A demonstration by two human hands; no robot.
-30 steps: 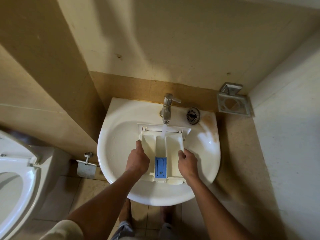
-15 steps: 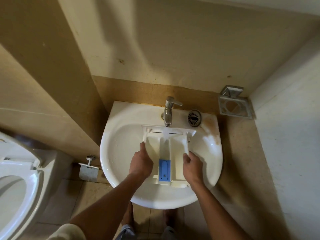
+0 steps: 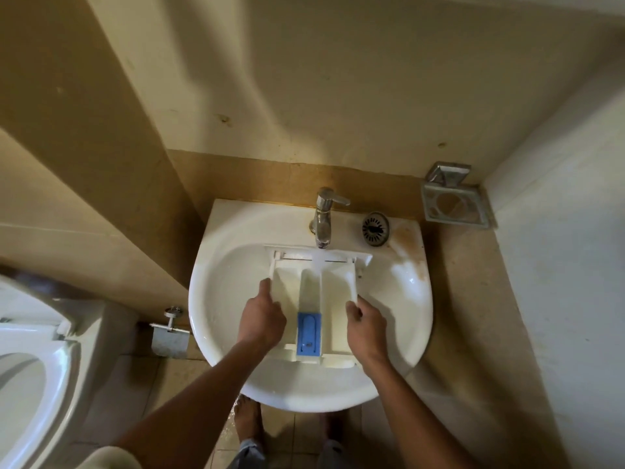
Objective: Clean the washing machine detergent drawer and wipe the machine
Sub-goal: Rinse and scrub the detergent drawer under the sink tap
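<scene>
Detergent drawer (image 3: 338, 292) is held in the sink basin (image 3: 230, 299), far end set beneath the tap (image 3: 323, 218), apparently for rinsing, its side walls gripped by left hand (image 3: 260, 319) and right hand (image 3: 367, 324) for steadiness.

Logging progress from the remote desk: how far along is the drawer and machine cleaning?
Done: the detergent drawer is out of the machine and in the sink. In hand: the left hand and right hand grip its sides under the tap, where water seems to run onto its far end. Left: refitting the drawer and wiping the machine, which is not in view.
</scene>
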